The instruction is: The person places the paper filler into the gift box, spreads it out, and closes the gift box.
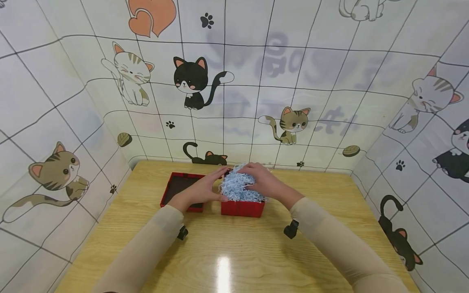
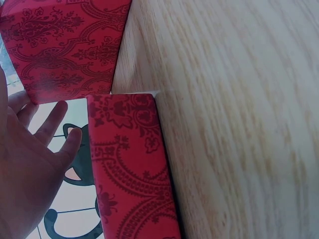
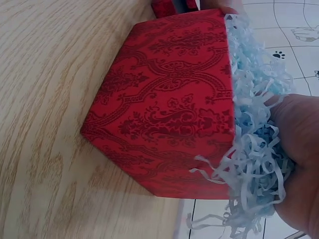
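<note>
A red patterned box [image 1: 242, 208] stands on the table, heaped above its rim with pale blue shredded paper [image 1: 234, 185]. My right hand [image 1: 264, 181] reaches into the heap from the right, thumb and fingers curved round a bunch of shreds; the fingertips are buried in the right wrist view. At the box's left side is my left hand [image 1: 200, 188], its thumb near the front corner and its fingers towards the back. Those fingers look fairly straight in the left wrist view, close against the box wall [image 2: 65, 50].
Left of the box lies a shallow red lid [image 1: 179, 185] with its dark inside facing up, partly beneath the left hand. The wooden table [image 1: 256, 252] meets a cat-printed wall covering [image 1: 242, 101] at the back and sides. Some shreds hang over the box rim.
</note>
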The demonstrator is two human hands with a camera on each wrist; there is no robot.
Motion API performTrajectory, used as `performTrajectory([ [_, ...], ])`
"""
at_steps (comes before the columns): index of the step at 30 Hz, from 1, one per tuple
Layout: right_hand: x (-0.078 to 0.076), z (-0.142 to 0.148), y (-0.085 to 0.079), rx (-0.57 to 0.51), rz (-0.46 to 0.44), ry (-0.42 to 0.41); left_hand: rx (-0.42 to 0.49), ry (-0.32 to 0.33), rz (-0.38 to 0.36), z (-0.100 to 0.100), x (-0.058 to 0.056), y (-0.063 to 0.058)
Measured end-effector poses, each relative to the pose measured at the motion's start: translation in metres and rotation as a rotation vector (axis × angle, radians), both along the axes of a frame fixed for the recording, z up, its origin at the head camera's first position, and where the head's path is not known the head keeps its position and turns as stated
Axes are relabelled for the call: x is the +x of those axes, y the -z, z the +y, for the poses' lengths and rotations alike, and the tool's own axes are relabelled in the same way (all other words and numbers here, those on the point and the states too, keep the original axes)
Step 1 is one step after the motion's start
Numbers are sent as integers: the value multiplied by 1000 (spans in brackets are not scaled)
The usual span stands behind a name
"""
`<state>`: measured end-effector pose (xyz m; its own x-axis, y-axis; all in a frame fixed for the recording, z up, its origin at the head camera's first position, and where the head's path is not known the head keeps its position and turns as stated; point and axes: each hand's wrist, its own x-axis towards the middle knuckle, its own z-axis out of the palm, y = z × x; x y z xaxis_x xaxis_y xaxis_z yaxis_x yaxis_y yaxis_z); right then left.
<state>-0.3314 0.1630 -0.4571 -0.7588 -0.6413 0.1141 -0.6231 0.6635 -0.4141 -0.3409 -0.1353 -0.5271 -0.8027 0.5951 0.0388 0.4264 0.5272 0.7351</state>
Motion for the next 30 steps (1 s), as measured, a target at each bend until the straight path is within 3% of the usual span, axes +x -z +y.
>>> performTrajectory([
  [6,-3,-6,6,89,12,-13,5,-7,-10,0,0,0],
  [17,-9,-21,16,240,-85,-2,1,6,4,1,0,-1],
  [24,-16,-39,18,398,-70,-70,7,-11,6,-1,3,-4],
  [30,-23,-47,24,386,-152,-65,12,1,4,1,2,-4],
])
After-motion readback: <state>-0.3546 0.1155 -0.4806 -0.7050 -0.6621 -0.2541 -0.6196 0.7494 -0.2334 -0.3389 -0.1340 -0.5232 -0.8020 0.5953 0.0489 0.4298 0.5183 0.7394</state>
